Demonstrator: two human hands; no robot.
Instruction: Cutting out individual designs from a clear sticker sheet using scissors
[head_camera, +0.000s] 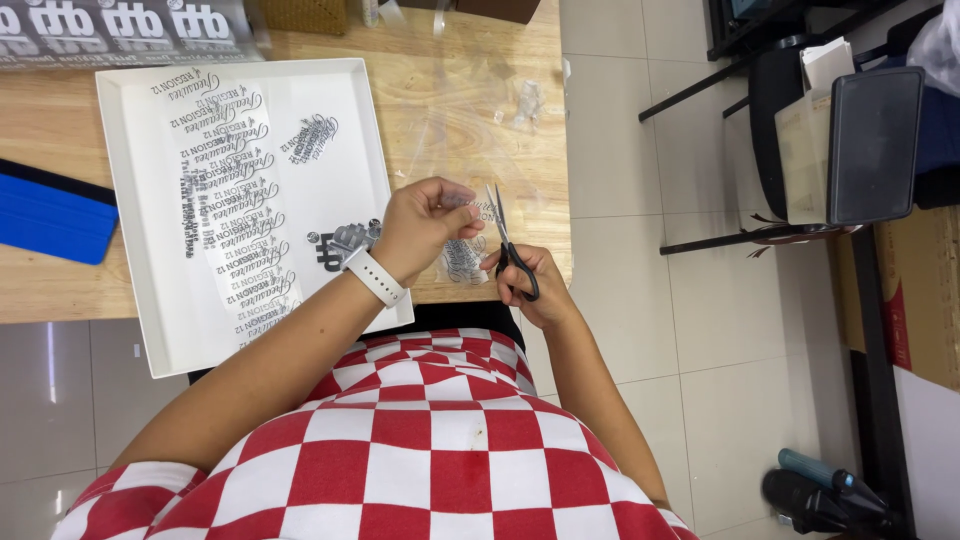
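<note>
Two bare hands meet just past the near edge of a wooden table (480, 110). The left hand (425, 222), with a white watch band (372, 275) at its wrist, pinches a strip of clear transfer film (462, 255) printed with black lettering, its fingertips closed on the strip's upper end while the rest hangs down between the two hands. The right hand (535, 285) is clenched through the black handle loops of a pair of scissors (505, 240), whose blades point up and away from the body and lie right beside the film at the left fingertips; whether the blades are parted or closed cannot be told. Just left of the hands, a shallow white tray (140, 330) sits on the table and overhangs its near edge, with several more printed film strips (230, 200) lying in it. A blue squeegee (50, 220) rests on the table left of the tray. Loose scraps of clear film (520, 100) lie on the wood beyond the hands. A red-and-white checked shirt (430, 450) fills the lower view.
</note>
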